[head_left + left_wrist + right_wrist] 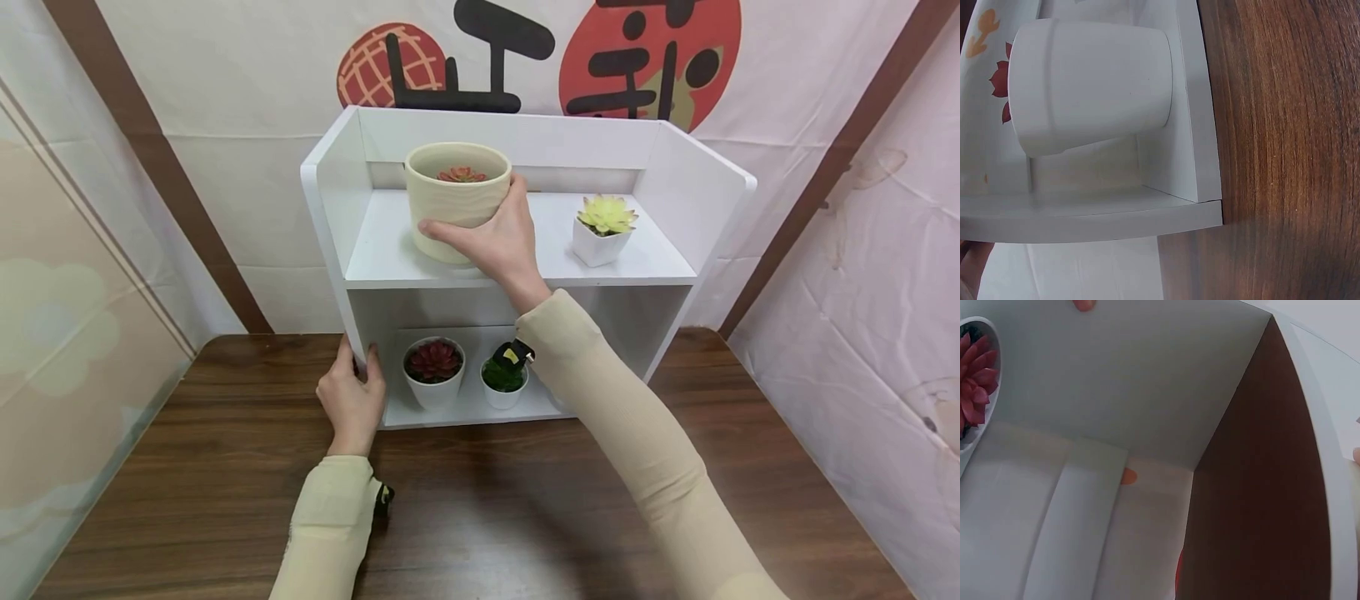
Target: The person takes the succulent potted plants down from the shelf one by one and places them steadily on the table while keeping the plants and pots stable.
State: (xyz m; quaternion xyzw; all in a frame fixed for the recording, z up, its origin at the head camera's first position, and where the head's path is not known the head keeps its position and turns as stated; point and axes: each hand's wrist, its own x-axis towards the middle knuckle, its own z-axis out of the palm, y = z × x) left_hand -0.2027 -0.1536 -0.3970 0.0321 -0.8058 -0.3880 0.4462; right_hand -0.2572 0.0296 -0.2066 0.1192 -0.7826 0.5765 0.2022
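Observation:
My right hand (pixel 498 237) grips a cream ribbed pot (pixel 450 200) from its right side, thumb across the front. Inside the pot sits a red-tipped succulent (pixel 461 174). The pot is at the left of the upper level of a white two-level shelf (pixel 517 284); whether its base touches the board I cannot tell. Low on the left, my left hand (pixel 352 400) holds the shelf's side panel (pixel 330 225) between thumb and fingers. Near it on the lower level stands a white pot (pixel 1097 84) with a dark red succulent (pixel 433 362).
At the upper right stands a small white pot (pixel 597 244) with a yellow-green succulent (pixel 606 214). A white pot (pixel 501 399) with a green plant is on the lower level, partly behind my right wrist. The shelf stands on a brown wooden table (pixel 465 517) before a printed cloth (pixel 262 167).

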